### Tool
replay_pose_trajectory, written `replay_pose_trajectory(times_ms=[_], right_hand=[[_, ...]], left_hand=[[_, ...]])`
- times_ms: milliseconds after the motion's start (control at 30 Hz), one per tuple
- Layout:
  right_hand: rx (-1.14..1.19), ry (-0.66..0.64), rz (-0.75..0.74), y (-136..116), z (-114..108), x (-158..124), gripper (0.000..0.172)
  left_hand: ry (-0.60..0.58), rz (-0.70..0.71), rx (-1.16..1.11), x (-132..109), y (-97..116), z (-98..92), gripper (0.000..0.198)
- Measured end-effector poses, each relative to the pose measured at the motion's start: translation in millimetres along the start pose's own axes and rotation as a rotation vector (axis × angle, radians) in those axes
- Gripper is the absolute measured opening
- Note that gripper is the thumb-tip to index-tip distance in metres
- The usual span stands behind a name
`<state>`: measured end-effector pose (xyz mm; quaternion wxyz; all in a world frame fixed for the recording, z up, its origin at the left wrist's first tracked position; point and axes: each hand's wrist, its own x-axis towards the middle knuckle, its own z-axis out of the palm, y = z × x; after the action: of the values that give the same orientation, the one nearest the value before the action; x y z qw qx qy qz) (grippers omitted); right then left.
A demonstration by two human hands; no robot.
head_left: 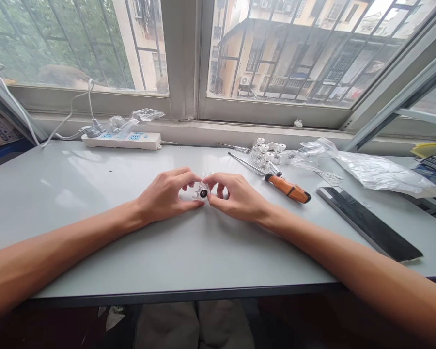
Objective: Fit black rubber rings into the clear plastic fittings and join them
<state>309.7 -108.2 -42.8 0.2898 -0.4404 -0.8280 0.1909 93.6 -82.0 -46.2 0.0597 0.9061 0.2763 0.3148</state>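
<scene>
Both hands meet at the middle of the white table (94,203). Between them is a small clear plastic part with a dark round centre (202,193). My left hand (167,196) pinches it from the left with curled fingers. My right hand (236,196) grips it from the right, thumb and forefinger closed on it. Both forearms rest on the table. An orange-handled screwdriver (288,189) lies just right of my right hand. Behind it sits a cluster of several small clear parts with white caps (267,151).
A white power strip (121,140) with a cable and a crumpled plastic bag lies at the back left. Tweezers (234,147) lie near the window sill. A clear plastic bag (370,169) and a dark flat slab (370,223) occupy the right side.
</scene>
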Motion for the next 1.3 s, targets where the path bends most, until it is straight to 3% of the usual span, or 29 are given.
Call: replay_pose_trajectory(times_ms=[233,700,867,1100,1300], right_hand=[[0.103,0.007,0.124,-2,2,0,0.020],[0.068,0.060,0.058,-3,6,0,0.014],[0.049,0.048,0.068,-7,0,0,0.019],[-0.236,0.280,0.068,7,-11,4,0.027],[-0.351,0.120,0.183,16,-3,12,0.043]], left_hand=[[0.043,0.075,-0.001,0,-1,1.4,0.017],[0.046,0.099,0.014,-2,1,2.2,0.014],[0.034,0.089,0.009,-1,1,2.9,0.017],[0.002,-0.063,0.009,4,5,1.0,0.019],[-0.044,-0.092,-0.005,4,2,2.1,0.021]])
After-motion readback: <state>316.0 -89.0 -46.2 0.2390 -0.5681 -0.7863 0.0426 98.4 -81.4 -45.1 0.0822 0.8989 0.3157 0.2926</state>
